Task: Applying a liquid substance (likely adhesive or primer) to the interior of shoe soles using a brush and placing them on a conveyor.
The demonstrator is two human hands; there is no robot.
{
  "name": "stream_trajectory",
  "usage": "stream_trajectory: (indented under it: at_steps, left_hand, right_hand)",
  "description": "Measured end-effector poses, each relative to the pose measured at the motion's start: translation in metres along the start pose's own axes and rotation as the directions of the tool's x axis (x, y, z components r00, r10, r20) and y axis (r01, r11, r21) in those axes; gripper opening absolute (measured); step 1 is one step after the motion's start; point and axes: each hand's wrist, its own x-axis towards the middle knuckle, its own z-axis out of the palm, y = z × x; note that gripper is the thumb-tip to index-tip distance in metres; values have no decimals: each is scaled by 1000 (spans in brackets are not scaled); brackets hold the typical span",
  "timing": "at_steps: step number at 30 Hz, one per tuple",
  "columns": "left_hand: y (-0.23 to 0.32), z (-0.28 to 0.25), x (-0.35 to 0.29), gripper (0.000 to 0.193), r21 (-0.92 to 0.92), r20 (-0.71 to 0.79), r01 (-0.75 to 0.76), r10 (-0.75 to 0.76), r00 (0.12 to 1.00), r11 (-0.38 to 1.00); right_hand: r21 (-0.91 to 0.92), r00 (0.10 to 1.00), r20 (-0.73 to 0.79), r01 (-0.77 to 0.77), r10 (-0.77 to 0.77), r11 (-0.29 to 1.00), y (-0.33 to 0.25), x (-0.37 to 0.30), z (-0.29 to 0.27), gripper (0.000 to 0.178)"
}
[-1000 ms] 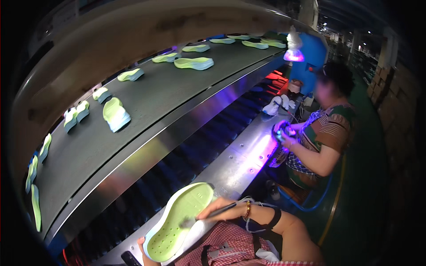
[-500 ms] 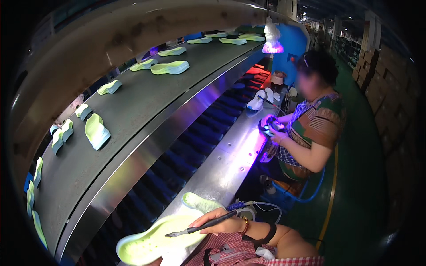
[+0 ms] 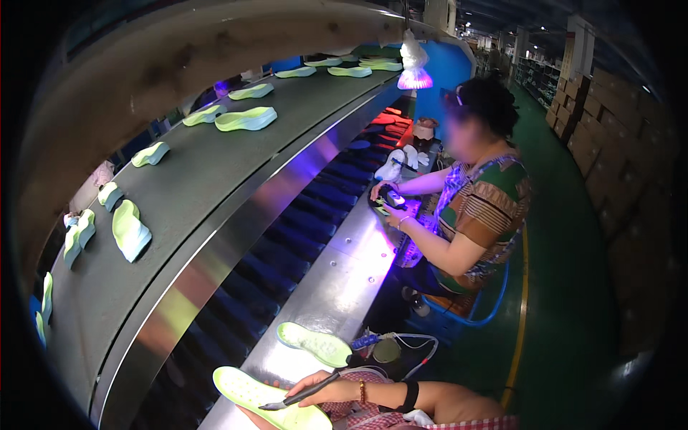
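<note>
My left hand [image 3: 256, 418] is wrapped around a pale yellow-green shoe sole [image 3: 240, 387] from beneath, at the lower edge. Most of that hand is hidden under the sole. A slim black-handled tool [image 3: 313, 389] with a grey tip, perhaps a brush, is held in my right hand [image 3: 340, 390]. Its tip points down at the sole's inner face; whether it touches, I cannot tell. Just beyond, a second yellow-green sole [image 3: 315, 344] lies on the metal ledge [image 3: 301, 304], with small dimples along its upper face.
A dark conveyor belt [image 3: 190, 179] carrying several soles runs along the left. Below it, dark shoes fill a lower level [image 3: 251, 269]. A co-worker [image 3: 473, 208] sits at the ledge ahead, holding a dark shoe [image 3: 389, 199]. Cables [image 3: 423, 337] hang beside the ledge; a lamp [image 3: 414, 64] hangs above.
The whole view has shifted, with the surroundings sliding left. The held sole is turned and sits lower right, and the tool's tip has moved down with my right hand.
</note>
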Motion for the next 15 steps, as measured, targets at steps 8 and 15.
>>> stream_trajectory:
  at_steps: [8,15]
  left_hand:
    - [-2,-5,19,69,-110,93,26,-16,996,994]
    - [24,40,15,90,-379,360,390,-255,898,839]
  right_hand:
    - [-13,997,-5,78,-78,997,-6,1,-3,21]
    - [-248,993,-69,75,-95,966,-50,-5,-5,21]
